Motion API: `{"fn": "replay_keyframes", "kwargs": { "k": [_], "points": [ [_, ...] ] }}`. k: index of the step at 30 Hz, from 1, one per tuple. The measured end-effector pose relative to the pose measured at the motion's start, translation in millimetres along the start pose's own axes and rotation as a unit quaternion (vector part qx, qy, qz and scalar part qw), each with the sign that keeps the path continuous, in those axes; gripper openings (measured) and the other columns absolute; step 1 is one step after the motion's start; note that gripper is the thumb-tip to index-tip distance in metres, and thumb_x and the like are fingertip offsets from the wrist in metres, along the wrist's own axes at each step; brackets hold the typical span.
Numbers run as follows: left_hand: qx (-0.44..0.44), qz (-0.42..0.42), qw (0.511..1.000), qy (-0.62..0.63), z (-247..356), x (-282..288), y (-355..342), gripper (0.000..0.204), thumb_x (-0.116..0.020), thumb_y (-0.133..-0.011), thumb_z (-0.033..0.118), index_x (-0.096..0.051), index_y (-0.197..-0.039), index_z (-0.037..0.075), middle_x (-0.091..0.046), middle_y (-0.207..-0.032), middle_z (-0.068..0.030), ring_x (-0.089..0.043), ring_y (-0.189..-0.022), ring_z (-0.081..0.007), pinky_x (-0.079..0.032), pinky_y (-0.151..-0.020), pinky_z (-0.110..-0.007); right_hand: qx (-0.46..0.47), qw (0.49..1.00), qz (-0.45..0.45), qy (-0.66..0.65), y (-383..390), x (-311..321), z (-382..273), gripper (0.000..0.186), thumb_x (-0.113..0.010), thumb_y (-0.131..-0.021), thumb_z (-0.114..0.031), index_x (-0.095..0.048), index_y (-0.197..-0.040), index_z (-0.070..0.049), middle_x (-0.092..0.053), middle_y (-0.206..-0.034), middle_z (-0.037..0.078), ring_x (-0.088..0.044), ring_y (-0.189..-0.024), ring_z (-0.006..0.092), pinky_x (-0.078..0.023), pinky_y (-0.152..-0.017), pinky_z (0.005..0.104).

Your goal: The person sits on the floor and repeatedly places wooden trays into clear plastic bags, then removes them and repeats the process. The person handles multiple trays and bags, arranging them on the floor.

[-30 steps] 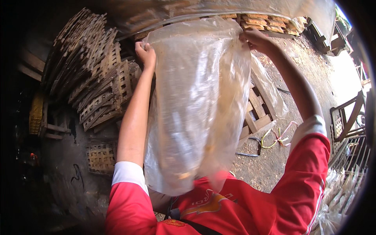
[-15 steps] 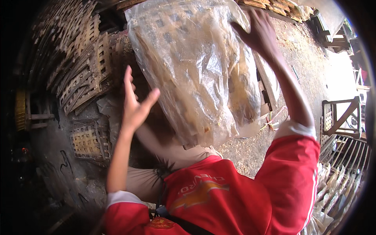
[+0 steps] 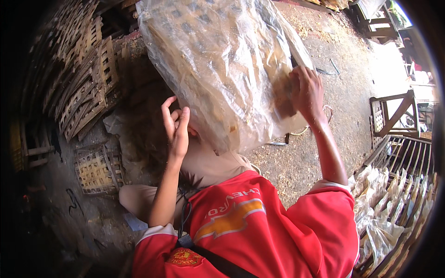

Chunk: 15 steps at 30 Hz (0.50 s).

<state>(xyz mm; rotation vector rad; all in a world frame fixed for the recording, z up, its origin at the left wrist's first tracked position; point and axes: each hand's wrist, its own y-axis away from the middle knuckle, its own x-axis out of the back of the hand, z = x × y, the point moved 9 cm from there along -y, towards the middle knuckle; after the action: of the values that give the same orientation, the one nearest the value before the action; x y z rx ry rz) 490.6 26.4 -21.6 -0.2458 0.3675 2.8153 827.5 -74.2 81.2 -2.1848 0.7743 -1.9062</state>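
While a large, crinkled sheet of clear plastic [image 3: 222, 78] lies at twelve o'clock over a pale wooden lattice [image 3: 185, 27] that shows dimly through it, both bare hands are at its sides. At ten o'clock, the left hand [image 3: 178, 129] sits half-curled by the sheet's near-left edge; whether it grips anything, I cannot tell. At two o'clock, the right hand [image 3: 308, 95] bends its fingers down onto the right edge, though a pinch on the film cannot be confirmed. Brown stacked lattice panels [image 3: 88, 83] stand at ten o'clock, farther out; a slatted rack [image 3: 402, 160] draped with crumpled clear film [image 3: 382, 231] fills four o'clock.
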Motion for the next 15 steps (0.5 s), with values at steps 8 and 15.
{"fn": "replay_keyframes", "kwargs": {
  "k": [8,15],
  "points": [
    [-0.054,-0.045,0.994,-0.086,-12.9,0.8,1.9,0.063,-0.077,-0.093,0.018,-0.039,-0.142,0.01,-0.058,-0.104,-0.0076,-0.06,-0.072,-0.0081,-0.049,-0.052,-0.022,-0.098,0.983,-0.14,0.069,-59.1,11.7,92.2,0.03,-0.066,-0.097,-0.022,-0.061,-0.124,-0.011,-0.071,-0.108,0.018,-0.069,-0.1,0.0355,-0.052,-0.087,0.0471],
    [-0.376,0.051,0.829,-0.411,74.3,-24.5,59.2,0.098,-0.079,-0.086,0.047,-0.029,-0.152,-0.008,-0.032,-0.154,-0.0295,-0.031,-0.144,-0.0463,-0.026,-0.119,-0.055,0.112,0.993,-0.006,0.024,-6.4,38.8,-85.9,0.061,-0.071,-0.092,-0.018,-0.048,-0.147,-0.007,-0.044,-0.152,0.021,-0.043,-0.14,0.0371,-0.032,-0.117,0.0515]
  ]
}}
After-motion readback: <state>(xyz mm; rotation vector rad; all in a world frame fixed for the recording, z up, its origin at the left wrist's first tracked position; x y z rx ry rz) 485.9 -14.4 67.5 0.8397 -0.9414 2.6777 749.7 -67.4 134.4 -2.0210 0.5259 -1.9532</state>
